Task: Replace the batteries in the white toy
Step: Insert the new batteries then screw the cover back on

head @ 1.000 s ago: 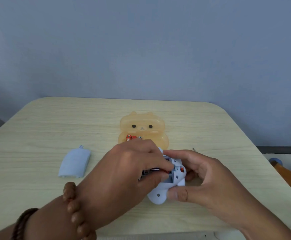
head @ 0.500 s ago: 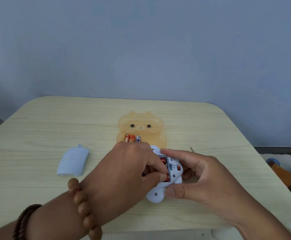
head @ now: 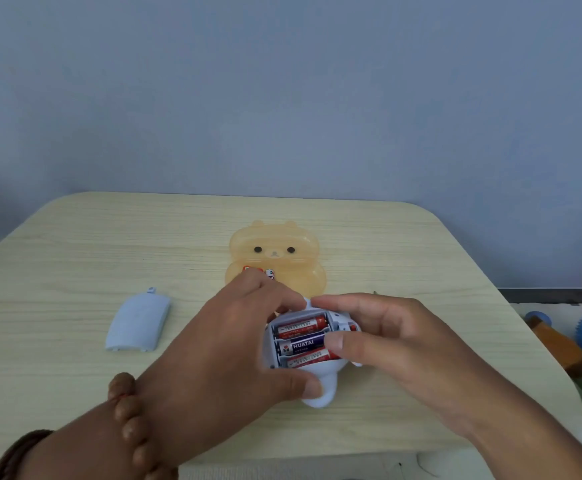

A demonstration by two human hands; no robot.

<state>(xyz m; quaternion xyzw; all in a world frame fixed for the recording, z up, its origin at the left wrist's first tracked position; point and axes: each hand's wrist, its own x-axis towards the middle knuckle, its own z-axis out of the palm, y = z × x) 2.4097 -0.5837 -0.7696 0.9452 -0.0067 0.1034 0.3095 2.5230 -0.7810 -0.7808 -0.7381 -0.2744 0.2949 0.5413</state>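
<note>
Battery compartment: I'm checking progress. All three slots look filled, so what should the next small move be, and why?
Probably free the left hand and reach for the battery cover lying apart on the table. Three batteries sit in the open white toy, which the right hand also holds.

Your left hand [head: 234, 344] reaches in from the lower left, palm down, and wraps the left side of the white toy [head: 319, 393]. Its thumb lies along the toy's near edge and its fingers curl over the far edge. Two bead bracelets sit on your left wrist. Your right hand [head: 396, 344] comes in from the lower right and closes on the toy's right side. Its thumb tip presses at the right end of the exposed battery bay, and its index finger arches over the toy's far edge, almost meeting your left fingertips. Both forearms converge on the toy.
</note>
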